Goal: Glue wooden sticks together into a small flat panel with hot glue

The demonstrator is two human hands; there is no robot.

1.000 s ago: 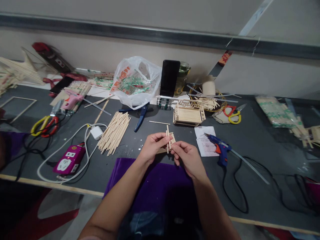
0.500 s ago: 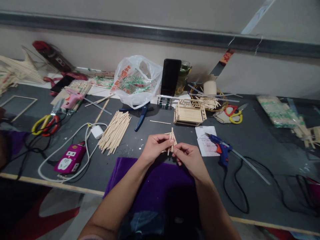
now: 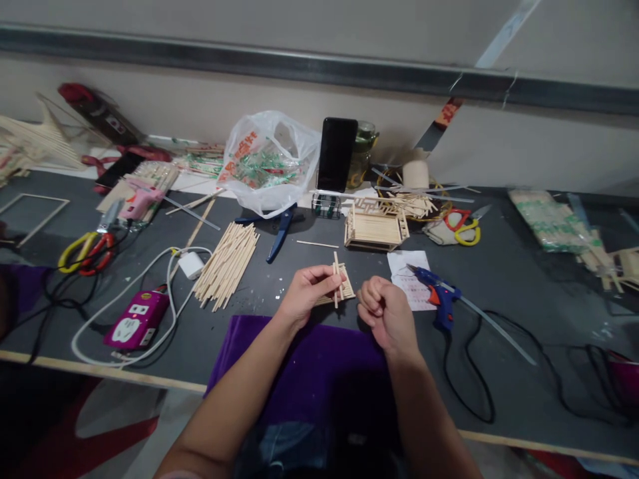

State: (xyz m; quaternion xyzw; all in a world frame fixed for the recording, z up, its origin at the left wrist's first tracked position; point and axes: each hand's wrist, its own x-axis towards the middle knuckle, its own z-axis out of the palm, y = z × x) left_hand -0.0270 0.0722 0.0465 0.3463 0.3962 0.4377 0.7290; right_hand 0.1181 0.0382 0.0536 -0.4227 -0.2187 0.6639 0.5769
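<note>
My left hand [image 3: 312, 293] pinches short wooden sticks [image 3: 336, 266] between thumb and fingers. They stand nearly upright in the view, side by side or slightly crossed. A small panel of wooden sticks [image 3: 349, 284] lies under and beside those fingers, partly covered by them. To its right, my right hand [image 3: 384, 307] is curled into a loose fist, apart from the sticks, and nothing shows in it. Behind the hands stands a small stick-built model [image 3: 375, 229] with a slatted floor and railings. Right of my right hand, a blue glue gun [image 3: 442, 296] rests partly on a printed paper sheet [image 3: 407, 263].
Left of my hands lie a pile of wooden sticks [image 3: 227, 266], a blue cutter [image 3: 282, 233] and a purple power strip [image 3: 137, 319] with a white cable. At the back are a plastic bag [image 3: 269, 193] and a propped phone [image 3: 338, 153]. Scissors [image 3: 466, 229] lie right.
My right hand has let go of the sticks, drawn back to the right and curled closed. My left hand still holds the sticks, and more of the small panel shows.
</note>
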